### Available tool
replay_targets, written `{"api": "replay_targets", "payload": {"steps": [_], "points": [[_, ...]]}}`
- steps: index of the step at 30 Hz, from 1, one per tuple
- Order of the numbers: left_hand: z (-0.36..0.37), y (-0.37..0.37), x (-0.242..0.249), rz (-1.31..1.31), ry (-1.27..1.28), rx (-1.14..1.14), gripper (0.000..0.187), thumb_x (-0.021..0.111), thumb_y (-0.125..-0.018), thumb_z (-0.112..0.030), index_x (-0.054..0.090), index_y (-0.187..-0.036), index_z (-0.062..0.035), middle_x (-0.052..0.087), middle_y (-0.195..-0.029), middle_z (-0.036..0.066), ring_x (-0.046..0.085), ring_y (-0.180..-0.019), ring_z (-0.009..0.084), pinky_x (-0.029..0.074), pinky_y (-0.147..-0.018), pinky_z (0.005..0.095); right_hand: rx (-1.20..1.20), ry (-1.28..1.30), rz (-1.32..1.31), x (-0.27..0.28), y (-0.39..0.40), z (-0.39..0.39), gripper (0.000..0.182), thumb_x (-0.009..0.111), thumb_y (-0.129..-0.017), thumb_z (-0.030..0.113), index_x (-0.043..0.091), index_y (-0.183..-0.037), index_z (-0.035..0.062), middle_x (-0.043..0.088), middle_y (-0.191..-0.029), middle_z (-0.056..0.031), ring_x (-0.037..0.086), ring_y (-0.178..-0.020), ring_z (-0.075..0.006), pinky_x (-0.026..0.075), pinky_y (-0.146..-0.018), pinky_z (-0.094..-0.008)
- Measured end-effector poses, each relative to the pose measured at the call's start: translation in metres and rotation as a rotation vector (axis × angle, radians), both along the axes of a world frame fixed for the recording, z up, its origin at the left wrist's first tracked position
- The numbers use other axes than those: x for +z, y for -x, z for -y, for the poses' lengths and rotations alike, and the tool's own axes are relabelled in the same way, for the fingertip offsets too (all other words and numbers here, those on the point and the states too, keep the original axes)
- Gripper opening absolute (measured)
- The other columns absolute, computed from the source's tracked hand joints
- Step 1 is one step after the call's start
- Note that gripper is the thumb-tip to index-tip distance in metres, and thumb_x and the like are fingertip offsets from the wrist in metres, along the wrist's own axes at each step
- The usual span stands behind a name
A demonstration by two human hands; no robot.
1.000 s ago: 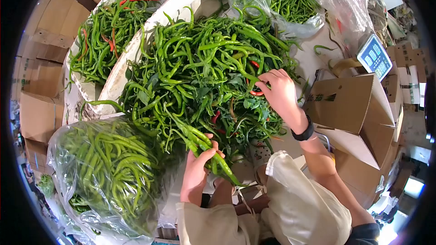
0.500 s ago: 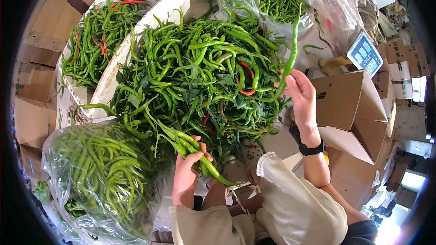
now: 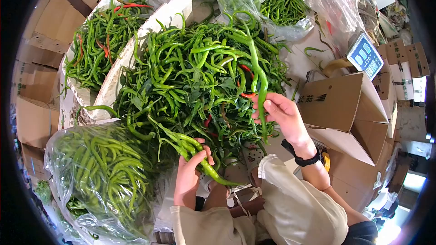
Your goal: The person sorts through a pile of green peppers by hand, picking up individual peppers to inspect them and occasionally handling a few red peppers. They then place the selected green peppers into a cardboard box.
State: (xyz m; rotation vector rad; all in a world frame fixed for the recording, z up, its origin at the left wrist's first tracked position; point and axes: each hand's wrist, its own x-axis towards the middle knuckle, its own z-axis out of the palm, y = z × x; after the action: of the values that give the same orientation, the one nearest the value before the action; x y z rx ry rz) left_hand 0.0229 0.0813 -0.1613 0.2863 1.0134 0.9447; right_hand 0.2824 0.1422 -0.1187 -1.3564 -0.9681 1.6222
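While plastic (image 3: 336,7) wrinkles, held chillies (image 3: 262,86) taper

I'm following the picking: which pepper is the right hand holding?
The long green pepper held singly in the right hand, in front of the heaped pile; the left hand holds several peppers bunched together.

On my feed I see a pale bench (image 3: 299,63); it carries: pepper heap (image 3: 181,77); white box (image 3: 114,72); loose pepper (image 3: 313,49).

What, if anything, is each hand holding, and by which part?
The left hand grips a small bunch of green peppers around the middle; the right hand holds one long green pepper below its middle.
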Motion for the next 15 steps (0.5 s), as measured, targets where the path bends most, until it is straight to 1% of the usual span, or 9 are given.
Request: {"api": "replay_targets", "payload": {"steps": [2, 5, 6, 9, 10, 13, 14, 15], "points": [[0.000, 0.000, -0.001, -0.006, -0.005, -0.006, 0.030, 0.057, -0.084, -0.003, 0.050, -0.114, 0.0003, 0.060, -0.089, 0.011, 0.058, -0.070, 0.0198, 0.046, -0.067, 0.0319, 0.079, 0.007, -0.041, -0.006, -0.001, 0.002, 0.030, 0.041, -0.100, 0.014, 0.048, -0.125, -0.0001, 0.060, -0.104, -0.0083, 0.062, -0.091, -0.0179, 0.053, -0.082, -0.0331], [0.000, -0.002, 0.000, -0.020, 0.004, -0.004, 0.028, 0.057, -0.085, -0.003, 0.051, -0.112, 0.0008, 0.060, -0.089, 0.012, 0.057, -0.069, 0.0197, 0.046, -0.066, 0.0310, 0.076, 0.049, -0.199, -0.002, 0.009, 0.007, 0.033, 0.039, -0.099, 0.012, 0.042, -0.131, 0.0029, 0.058, -0.103, -0.0081, 0.061, -0.093, -0.0192, 0.052, -0.085, -0.0356], [0.000, -0.002, 0.000, -0.014, -0.007, -0.009, 0.028, 0.057, -0.085, -0.003, 0.051, -0.112, 0.0008, 0.060, -0.089, 0.012, 0.057, -0.068, 0.0196, 0.045, -0.065, 0.0307, 0.103, 0.048, -0.278, -0.002, 0.011, 0.008, 0.031, 0.038, -0.100, 0.015, 0.041, -0.129, 0.0053, 0.057, -0.103, -0.0082, 0.059, -0.094, -0.0196, 0.051, -0.086, -0.0371], [0.000, -0.002, -0.001, 0.007, -0.021, -0.015, 0.027, 0.058, -0.085, -0.003, 0.052, -0.111, 0.0011, 0.060, -0.088, 0.012, 0.056, -0.068, 0.0195, 0.044, -0.064, 0.0301, 0.001, 0.073, -0.528, -0.020, 0.017, 0.013, 0.030, 0.040, -0.100, 0.025, 0.044, -0.120, 0.0028, 0.055, -0.098, -0.0078, 0.059, -0.088, -0.0203, 0.051, -0.085, -0.0387], [0.000, -0.003, 0.000, 0.010, -0.014, -0.010, 0.027, 0.058, -0.085, -0.003, 0.052, -0.111, 0.0012, 0.060, -0.088, 0.012, 0.056, -0.067, 0.0194, 0.044, -0.063, 0.0301, -0.002, 0.068, -0.478, -0.015, 0.022, 0.012, 0.034, 0.038, -0.101, 0.033, 0.045, -0.115, 0.0034, 0.050, -0.089, -0.0037, 0.054, -0.076, -0.0144, 0.052, -0.077, -0.0344], [0.001, -0.003, -0.002, 0.018, -0.014, -0.004, 0.026, 0.058, -0.085, -0.003, 0.052, -0.110, 0.0013, 0.060, -0.087, 0.013, 0.056, -0.067, 0.0191, 0.044, -0.063, 0.0299, 0.111, 0.042, -0.282, -0.016, 0.022, 0.013, 0.039, 0.036, -0.101, 0.036, 0.046, -0.117, 0.0021, 0.043, -0.082, 0.0005, 0.045, -0.066, -0.0086, 0.050, -0.065, -0.0287], [0.001, -0.003, -0.002, 0.020, -0.017, -0.002, 0.026, 0.058, -0.085, -0.002, 0.052, -0.110, 0.0013, 0.060, -0.087, 0.013, 0.056, -0.067, 0.0190, 0.044, -0.063, 0.0298, 0.132, 0.075, -0.242, -0.010, 0.026, 0.012, 0.042, 0.034, -0.102, 0.037, 0.047, -0.117, 0.0001, 0.036, -0.076, 0.0031, 0.037, -0.061, -0.0059, 0.042, -0.055, -0.0240], [0.001, -0.003, -0.002, 0.017, -0.009, -0.008, 0.026, 0.058, -0.085, -0.002, 0.052, -0.110, 0.0014, 0.060, -0.087, 0.013, 0.056, -0.067, 0.0190, 0.044, -0.063, 0.0297, 0.159, 0.103, -0.249, -0.008, 0.026, 0.012, 0.043, 0.034, -0.102, 0.037, 0.047, -0.117, -0.0005, 0.036, -0.076, 0.0032, 0.037, -0.061, -0.0058, 0.039, -0.054, -0.0233]]}}
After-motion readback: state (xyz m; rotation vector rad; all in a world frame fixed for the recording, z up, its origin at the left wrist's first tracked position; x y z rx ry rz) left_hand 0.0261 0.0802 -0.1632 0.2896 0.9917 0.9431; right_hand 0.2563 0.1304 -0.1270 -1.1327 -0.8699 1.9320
